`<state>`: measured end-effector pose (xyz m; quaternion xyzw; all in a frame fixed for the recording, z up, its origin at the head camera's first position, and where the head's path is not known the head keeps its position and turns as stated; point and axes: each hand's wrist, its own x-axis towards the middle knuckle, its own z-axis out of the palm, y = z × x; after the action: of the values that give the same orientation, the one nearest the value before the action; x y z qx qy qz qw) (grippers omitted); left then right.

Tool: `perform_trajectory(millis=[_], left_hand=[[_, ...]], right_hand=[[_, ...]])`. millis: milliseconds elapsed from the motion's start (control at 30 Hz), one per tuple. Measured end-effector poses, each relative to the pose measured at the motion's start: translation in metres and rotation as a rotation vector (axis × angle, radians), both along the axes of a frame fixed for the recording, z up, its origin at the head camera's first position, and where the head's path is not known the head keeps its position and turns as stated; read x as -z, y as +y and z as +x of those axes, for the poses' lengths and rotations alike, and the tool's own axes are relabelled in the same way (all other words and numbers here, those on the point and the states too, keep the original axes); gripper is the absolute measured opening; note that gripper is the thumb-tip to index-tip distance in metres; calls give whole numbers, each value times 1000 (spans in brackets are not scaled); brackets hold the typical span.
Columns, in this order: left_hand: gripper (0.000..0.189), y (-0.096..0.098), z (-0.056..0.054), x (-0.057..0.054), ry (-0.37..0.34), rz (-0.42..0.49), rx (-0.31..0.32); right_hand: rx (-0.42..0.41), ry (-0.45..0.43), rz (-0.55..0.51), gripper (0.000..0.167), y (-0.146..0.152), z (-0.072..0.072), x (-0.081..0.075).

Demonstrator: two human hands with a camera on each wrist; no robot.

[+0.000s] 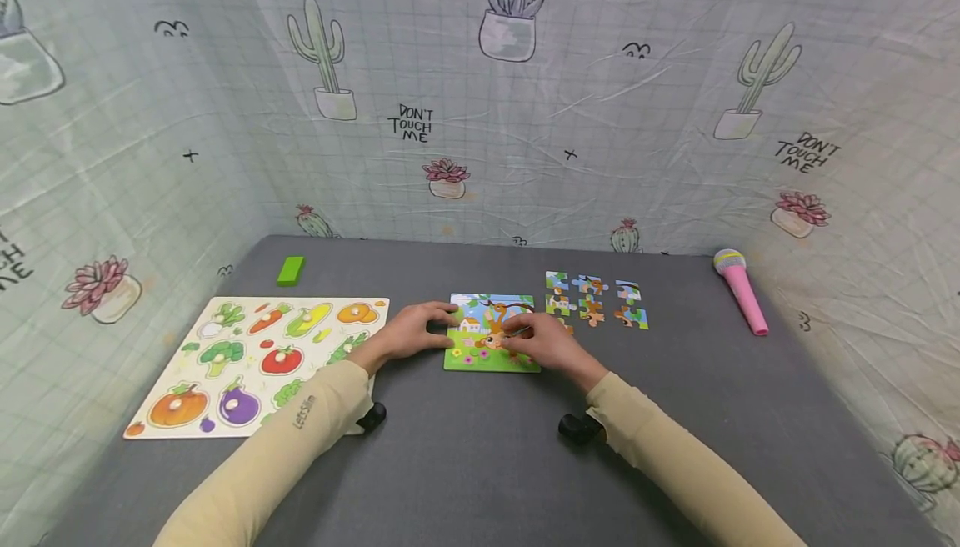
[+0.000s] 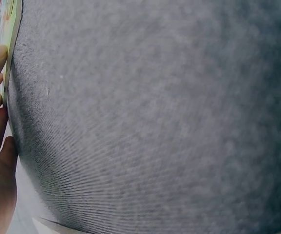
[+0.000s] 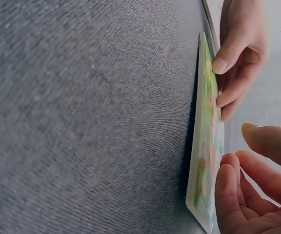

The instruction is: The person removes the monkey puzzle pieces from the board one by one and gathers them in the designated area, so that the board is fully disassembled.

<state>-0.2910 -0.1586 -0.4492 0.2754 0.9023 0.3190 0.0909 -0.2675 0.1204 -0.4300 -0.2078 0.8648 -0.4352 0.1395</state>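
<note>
A square jigsaw board (image 1: pixel 491 361) with a monkey picture and a green lower edge lies flat on the dark table. At its left edge is my left hand (image 1: pixel 411 328), fingers and thumb touching the side of the board. In the right wrist view the left thumb (image 3: pixel 220 65) rests on the edge. My right hand (image 1: pixel 551 342) hovers over the right part of the board, fingers loosely bent. Its thumb (image 3: pixel 267 141) stands apart from the fingers, and nothing shows between them. Part of the picture is hidden under this hand.
Several loose jigsaw pieces (image 1: pixel 591 311) lie right of the board. On the left is a vegetable puzzle board (image 1: pixel 176 355), partly under my left forearm. A green block (image 1: pixel 291 270) lies behind it. A pink toy microphone (image 1: pixel 744 295) is far right. Patterned cloth hangs around the table.
</note>
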Motion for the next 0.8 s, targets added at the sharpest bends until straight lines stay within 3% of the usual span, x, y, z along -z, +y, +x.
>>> perform_trajectory(millis=[233, 800], left_hand=[[36, 0, -1, -1, 14, -2, 10], [37, 0, -2, 1, 30, 13, 23]], right_hand=[[-37, 41, 54, 31, -1, -1, 4], [-144, 231, 202, 34, -13, -3, 6]])
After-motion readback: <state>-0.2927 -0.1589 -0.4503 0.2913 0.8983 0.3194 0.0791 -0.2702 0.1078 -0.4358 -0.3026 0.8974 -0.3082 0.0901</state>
